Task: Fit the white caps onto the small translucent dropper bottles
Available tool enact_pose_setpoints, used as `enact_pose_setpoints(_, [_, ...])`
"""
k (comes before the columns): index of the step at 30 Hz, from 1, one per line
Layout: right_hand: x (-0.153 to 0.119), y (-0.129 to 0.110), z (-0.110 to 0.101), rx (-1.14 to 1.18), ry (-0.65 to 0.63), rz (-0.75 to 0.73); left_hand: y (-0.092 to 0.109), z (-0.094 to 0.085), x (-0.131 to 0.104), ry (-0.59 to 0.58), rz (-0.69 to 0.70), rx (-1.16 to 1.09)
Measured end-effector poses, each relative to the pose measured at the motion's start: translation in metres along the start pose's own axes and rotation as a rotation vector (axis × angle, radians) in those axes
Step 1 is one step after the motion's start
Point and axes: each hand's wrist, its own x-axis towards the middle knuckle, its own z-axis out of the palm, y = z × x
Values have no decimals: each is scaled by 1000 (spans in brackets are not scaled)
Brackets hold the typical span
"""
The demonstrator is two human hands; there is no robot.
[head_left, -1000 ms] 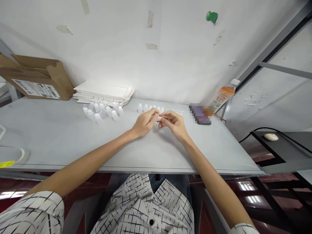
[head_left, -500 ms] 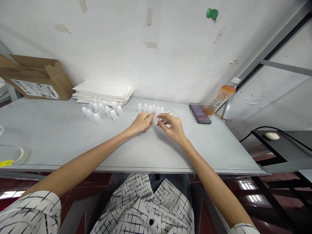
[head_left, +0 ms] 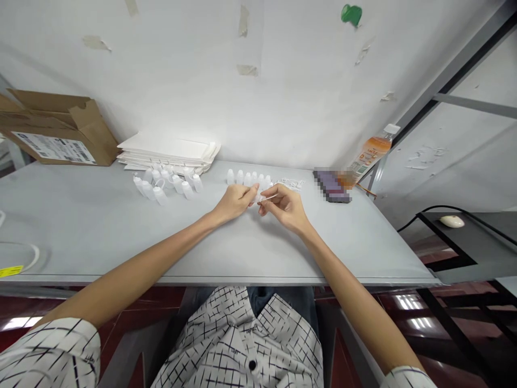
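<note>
My left hand (head_left: 233, 202) is closed around a small translucent white plastic bottle (head_left: 257, 199), its tip end turned towards the right. Most of the bottle is hidden by the fingers. My right hand (head_left: 287, 208) meets it from the other side, thumb and fingertips pinching a thin white plastic strip (head_left: 271, 196) at the bottle's end. Just behind the hands stands a row of small white bottles (head_left: 241, 177). A loose pile of thin white pieces (head_left: 291, 185) lies behind my right hand.
Several small bottles with looped tops (head_left: 160, 195) stand to the left, before a stack of white sheets (head_left: 161, 145). A cardboard box (head_left: 92, 129) is at the far left. On the right are a phone (head_left: 332, 186) and an orange drink bottle (head_left: 369, 153) by the grey frame.
My right fingers have closed in against the bottle's end, and the thin white strip now shows above them. My left hand keeps its hold, almost unmoved. The view has shifted slightly.
</note>
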Motion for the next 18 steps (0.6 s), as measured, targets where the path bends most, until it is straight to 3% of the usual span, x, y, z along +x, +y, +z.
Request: enact_pose_setpoints(18, [1, -7, 1, 169, 22, 129, -7, -2, -1, 87, 393, 338])
